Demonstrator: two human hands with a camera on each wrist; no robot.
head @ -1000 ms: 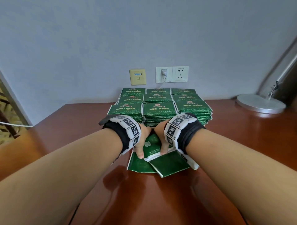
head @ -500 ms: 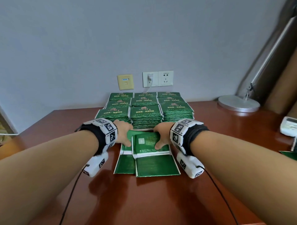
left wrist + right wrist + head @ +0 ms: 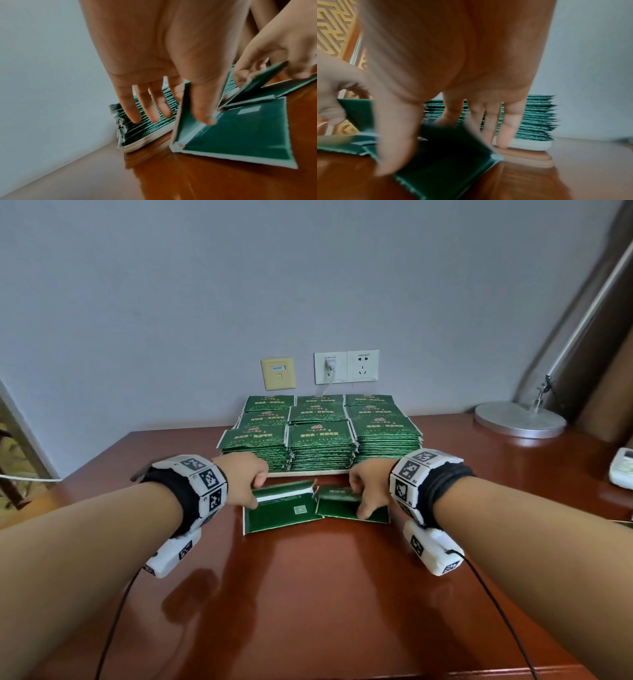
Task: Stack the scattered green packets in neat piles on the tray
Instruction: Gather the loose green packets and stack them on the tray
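Note:
Several neat piles of green packets (image 3: 320,440) fill a pale tray (image 3: 308,473) at the back of the table. Just in front of it lie two loose packets side by side. My left hand (image 3: 255,491) pinches the far edge of the left packet (image 3: 281,513) and tips it up; the left wrist view shows the thumb (image 3: 204,108) on its inner face. My right hand (image 3: 359,501) pinches the right packet (image 3: 339,505), which is blurred in the right wrist view (image 3: 445,155). The tray's piles (image 3: 536,117) stand right behind my fingers.
The glossy brown table (image 3: 308,611) extends toward me. A round metal lamp base (image 3: 520,419) stands at the back right, and a white device (image 3: 621,467) lies at the right edge. Wall sockets (image 3: 346,366) with a plugged cable sit behind the tray.
The two loose packets lay overlapped under my hands; they now lie apart, side by side. Each hand has lifted the far edge of one packet.

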